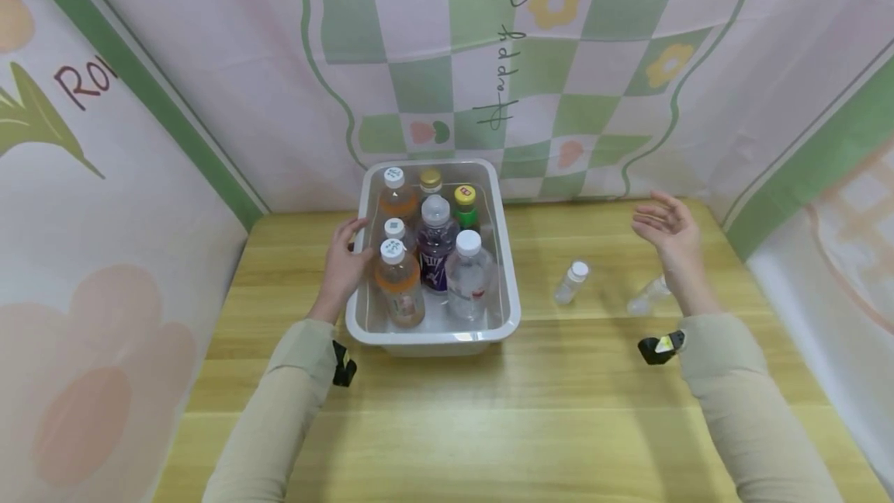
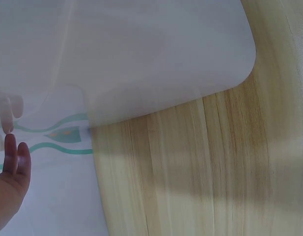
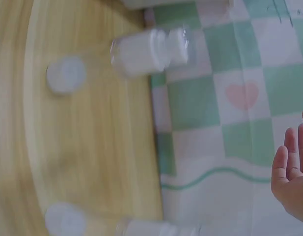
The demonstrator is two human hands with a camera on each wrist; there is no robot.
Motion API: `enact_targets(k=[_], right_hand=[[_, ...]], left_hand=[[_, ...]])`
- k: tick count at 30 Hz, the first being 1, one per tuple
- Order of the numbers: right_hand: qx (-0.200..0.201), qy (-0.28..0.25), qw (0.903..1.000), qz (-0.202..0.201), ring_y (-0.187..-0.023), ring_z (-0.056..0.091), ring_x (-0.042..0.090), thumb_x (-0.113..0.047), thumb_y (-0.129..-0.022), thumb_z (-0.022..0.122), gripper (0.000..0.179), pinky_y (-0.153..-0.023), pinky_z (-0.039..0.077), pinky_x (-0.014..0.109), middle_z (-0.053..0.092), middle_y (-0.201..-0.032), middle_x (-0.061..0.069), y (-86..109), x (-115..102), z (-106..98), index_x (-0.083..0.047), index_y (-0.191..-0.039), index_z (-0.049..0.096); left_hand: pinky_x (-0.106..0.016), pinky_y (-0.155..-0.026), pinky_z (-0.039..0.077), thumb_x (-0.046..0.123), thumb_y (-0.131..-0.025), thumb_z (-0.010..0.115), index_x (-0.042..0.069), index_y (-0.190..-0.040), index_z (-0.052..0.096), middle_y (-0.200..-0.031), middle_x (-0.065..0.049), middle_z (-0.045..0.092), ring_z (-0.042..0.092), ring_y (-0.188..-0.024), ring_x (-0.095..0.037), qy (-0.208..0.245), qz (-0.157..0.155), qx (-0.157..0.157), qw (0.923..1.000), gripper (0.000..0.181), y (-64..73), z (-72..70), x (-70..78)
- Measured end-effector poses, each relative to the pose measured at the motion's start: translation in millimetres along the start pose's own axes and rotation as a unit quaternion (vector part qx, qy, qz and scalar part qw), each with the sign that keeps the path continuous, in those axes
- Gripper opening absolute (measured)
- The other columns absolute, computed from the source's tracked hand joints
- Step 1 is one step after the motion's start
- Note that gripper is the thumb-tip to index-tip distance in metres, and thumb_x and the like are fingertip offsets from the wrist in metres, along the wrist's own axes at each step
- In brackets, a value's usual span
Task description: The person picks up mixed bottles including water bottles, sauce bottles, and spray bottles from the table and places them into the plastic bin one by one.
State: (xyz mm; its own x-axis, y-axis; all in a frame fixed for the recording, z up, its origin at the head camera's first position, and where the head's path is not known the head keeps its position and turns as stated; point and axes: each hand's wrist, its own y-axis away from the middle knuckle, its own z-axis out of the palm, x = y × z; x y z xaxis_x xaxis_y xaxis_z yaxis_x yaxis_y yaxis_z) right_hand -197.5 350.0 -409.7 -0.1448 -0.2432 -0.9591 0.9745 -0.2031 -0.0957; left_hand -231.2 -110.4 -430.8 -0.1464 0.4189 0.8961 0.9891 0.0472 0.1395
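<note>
A white plastic tub (image 1: 434, 338) stands on the table, holding several drink bottles. My left hand (image 1: 342, 266) is at the tub's left rim, fingers extended; in the left wrist view its fingertips (image 2: 10, 147) lie close to the pale tub wall (image 2: 166, 44). My right hand (image 1: 673, 243) is raised over the right side of the table, fingers loosely bent, holding nothing. Below and left of it stands a small clear bottle with a white cap (image 1: 572, 282). A second small clear bottle (image 1: 644, 300) is partly hidden behind the right wrist.
Inside the tub are a purple drink bottle (image 1: 436, 247), a clear bottle (image 1: 468, 282), orange drink bottles (image 1: 400, 289), a green bottle with a yellow cap (image 1: 466, 212) and a gold-capped bottle (image 1: 431, 181). A checked curtain (image 1: 482, 76) hangs behind the wooden table (image 1: 447, 425).
</note>
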Motion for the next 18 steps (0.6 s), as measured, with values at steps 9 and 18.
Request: enact_targets(k=[9,18], right_hand=[[0.038,0.035,0.9977,0.045,-0.086,0.063,-0.003,0.011,-0.085,0.059,0.050,-0.077,0.054,0.004,0.065,-0.096,-0.013,11.4,3,-36,-0.024,-0.120,0.051],[0.023,0.143,0.9858,0.086,-0.094,0.054,-0.008,-0.002,-0.088,0.062,0.070,-0.076,0.046,-0.003,0.060,-0.102,-0.022,24.8,16,-62,-0.015,-0.148,0.028]], left_hand=[[-0.055,-0.107,0.046,0.009,-0.090,0.053,0.017,-0.144,0.040,-0.160,-0.001,0.019,0.040,-0.134,-0.036,0.004,0.000,0.002,1.0000,0.057,0.0,0.3,-0.9],[-0.055,-0.108,0.045,0.008,-0.090,0.054,0.016,-0.144,0.041,-0.159,-0.002,0.020,0.041,-0.134,-0.037,0.005,0.002,0.003,1.0000,0.056,-0.8,0.7,-0.2]])
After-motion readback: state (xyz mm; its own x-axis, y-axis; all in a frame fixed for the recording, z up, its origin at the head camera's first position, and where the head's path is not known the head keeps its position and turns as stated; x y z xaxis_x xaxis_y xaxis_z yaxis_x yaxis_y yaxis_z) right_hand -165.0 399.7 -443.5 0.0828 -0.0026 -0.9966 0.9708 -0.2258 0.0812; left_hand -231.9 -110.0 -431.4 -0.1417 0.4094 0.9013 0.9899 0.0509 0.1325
